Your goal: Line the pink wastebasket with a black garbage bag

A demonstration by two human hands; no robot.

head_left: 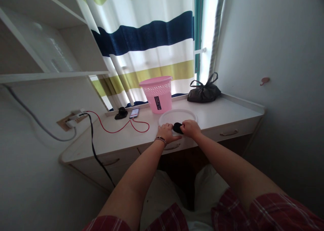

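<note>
A round white tray (pixel 175 115) with a raised rim lies near the front edge of the desk. Over its near left rim, my left hand (pixel 166 132) grips with curled fingers, its thumb stretched to the right along the front. A beaded bracelet (pixel 161 140) circles that wrist. My right hand (pixel 191 127) is closed in a fist around one end of a small black object (pixel 178 127). This dark, rounded piece sits over the near part of the tray, between both hands; its exact kind does not show.
Behind the tray stands a pink wastebasket (pixel 161 97), with a tied black plastic bag (pixel 204 93) to its right. A phone (pixel 134 113) on a red cable (pixel 108 132) and a crumpled black item (pixel 121 113) lie left. Shelves (pixel 54 76) overhang the left side.
</note>
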